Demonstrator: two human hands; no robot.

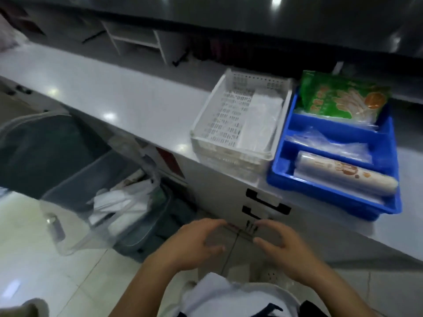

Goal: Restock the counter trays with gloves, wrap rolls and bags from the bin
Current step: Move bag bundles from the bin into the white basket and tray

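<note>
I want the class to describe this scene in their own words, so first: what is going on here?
A person stands at a pale grey counter, restocking trays. Both hands, left hand and right hand, hover empty in front of the body, fingers curled and apart. On the counter, a white perforated plastic basket holds a clear flat packet. Beside it, a blue divided plastic tray holds a green printed bag, clear bags and a wrap roll. A clear plastic bin with white items sits on the floor.

A white cabinet (pixel 219 191) with black handles (pixel 266 203) is seen under the desk (pixel 114 92). A pale tiled floor (pixel 45 271) is seen below, and white shelving (pixel 139 40) behind.
</note>
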